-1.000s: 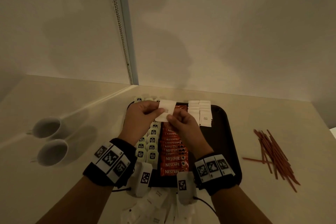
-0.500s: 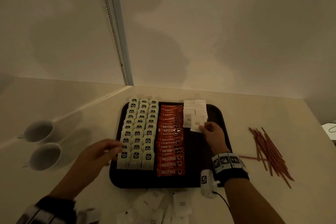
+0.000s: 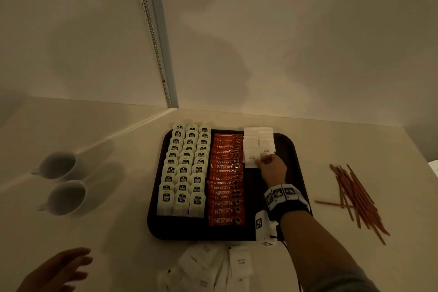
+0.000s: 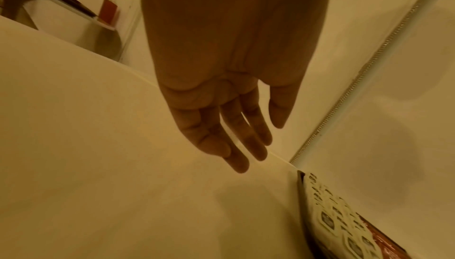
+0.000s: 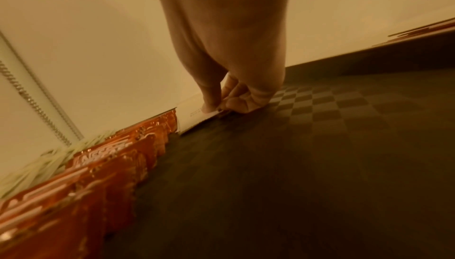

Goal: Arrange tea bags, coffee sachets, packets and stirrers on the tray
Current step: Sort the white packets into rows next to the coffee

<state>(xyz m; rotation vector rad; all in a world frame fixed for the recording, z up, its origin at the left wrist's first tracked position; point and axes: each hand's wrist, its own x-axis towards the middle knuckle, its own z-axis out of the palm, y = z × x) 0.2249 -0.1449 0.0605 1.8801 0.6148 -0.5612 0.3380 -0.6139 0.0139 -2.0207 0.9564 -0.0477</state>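
Right then, the right hand (image 3: 271, 168) was near the middle right of the head picture, over the dark tray (image 3: 294, 149). Its thumb and fingers pinched the corner of a white sugar packet (image 3: 251, 160) and laid it flat at the near end of the white row, probably so the rows would look neat. Beside it lay the red coffee sachets (image 3: 226, 180) and, further left, the tea bags (image 3: 183, 170), all lined up. The left hand (image 3: 59, 270) was at the lower left, fingers apart and holding nothing. More white packets (image 3: 213, 268) waited at the bottom, below the tray. The stirrers (image 3: 355, 197) lay in a loose pile at the right, off the tray.
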